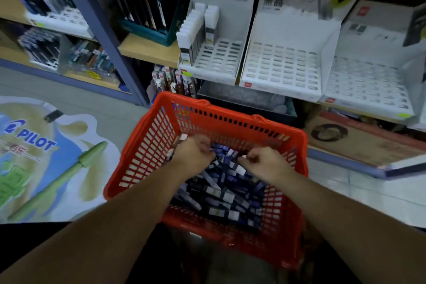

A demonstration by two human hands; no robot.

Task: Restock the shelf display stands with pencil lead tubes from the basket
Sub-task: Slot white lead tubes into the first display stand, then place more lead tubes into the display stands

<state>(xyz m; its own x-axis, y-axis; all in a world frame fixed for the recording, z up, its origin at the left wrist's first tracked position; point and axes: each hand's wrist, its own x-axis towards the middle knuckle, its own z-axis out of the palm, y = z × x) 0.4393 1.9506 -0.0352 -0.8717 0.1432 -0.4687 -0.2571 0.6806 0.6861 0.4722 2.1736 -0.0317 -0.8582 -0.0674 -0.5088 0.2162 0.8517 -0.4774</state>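
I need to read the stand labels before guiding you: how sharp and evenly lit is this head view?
Head view: soft overall, left hand, right hand and pencil lead tubes smeared; wide-angle bending curves the shelf edges; display stands bright and washed out, basket interior dim; stand labels mostly unreadable.

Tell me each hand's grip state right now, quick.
Left hand: closed around a bunch of lead tubes.
Right hand: pinching one tube inside the basket.

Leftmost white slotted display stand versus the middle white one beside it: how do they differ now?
The leftmost white slotted display stand holds white-capped pencil lead tubes along its left side; the middle white slotted display stand holds none. The leftmost is narrower than the middle. Both are white, with slot grids.
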